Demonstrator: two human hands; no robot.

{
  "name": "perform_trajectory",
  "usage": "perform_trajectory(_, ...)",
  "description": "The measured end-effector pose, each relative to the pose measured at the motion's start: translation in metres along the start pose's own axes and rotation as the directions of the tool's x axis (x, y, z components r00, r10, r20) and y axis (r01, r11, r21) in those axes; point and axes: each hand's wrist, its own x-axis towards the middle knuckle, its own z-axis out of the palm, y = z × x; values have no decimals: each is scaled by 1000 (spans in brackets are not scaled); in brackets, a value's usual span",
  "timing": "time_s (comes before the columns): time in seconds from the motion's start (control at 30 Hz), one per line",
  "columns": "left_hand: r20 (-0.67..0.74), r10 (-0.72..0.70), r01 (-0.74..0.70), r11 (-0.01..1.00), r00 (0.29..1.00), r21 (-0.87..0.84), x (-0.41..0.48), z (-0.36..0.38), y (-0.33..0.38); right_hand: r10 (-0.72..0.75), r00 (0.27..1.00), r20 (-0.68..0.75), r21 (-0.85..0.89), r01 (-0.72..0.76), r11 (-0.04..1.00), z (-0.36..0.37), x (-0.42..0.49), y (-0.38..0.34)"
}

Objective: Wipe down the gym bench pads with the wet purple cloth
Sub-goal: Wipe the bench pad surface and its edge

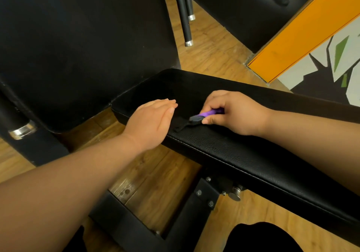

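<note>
Purple cloth sits bunched inside the curled fingers of the right hand, pinched so that only a bright fold shows between thumb and fingers. A darker end trails past the thumb tip onto the black seat pad, the cloth probably kept wadded so it can be pressed and dragged along the leather. Just beyond that trailing end, the left hand holds nothing, fingers straight and together, palm tilted inward at the pad's near edge, seemingly to steady; both forearms reach forward, extended.
</note>
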Motion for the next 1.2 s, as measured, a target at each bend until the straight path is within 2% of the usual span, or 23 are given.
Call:
perform_trajectory(0.23,-12,-4,5,999,1000,37,2,0,2,11,999,-41,-49,-13,999,17,43,-9)
perform_trajectory(0.43,-6,4,-3,999,1000,35,2,1,0,13,1000,28,-25,-12,1000,-3,0,-2)
perform_trajectory(0.53,7,4,-5,999,1000,39,2,-1,1,19,1000,8,-18,-19,1000,-3,1,-2)
perform_trajectory(0.7,-11,28,-28,999,1000,-21,1,-4,8,35,998,-61,-82,-40,996,13,34,-12)
perform_trajectory(0.83,-37,-2,-1,996,999,-88,3,-3,18,30,999,-30,-78,-33,996,6,13,-7)
perform_trajectory(0.97,-32,53,-57,987,998,-149,3,-2,37,26,1000,9,-27,-26,999,-7,-16,-1)
perform_trajectory(1.2,-12,41,-42,995,999,-87,-1,3,39,24,998,-65,-74,-28,997,7,16,-5)
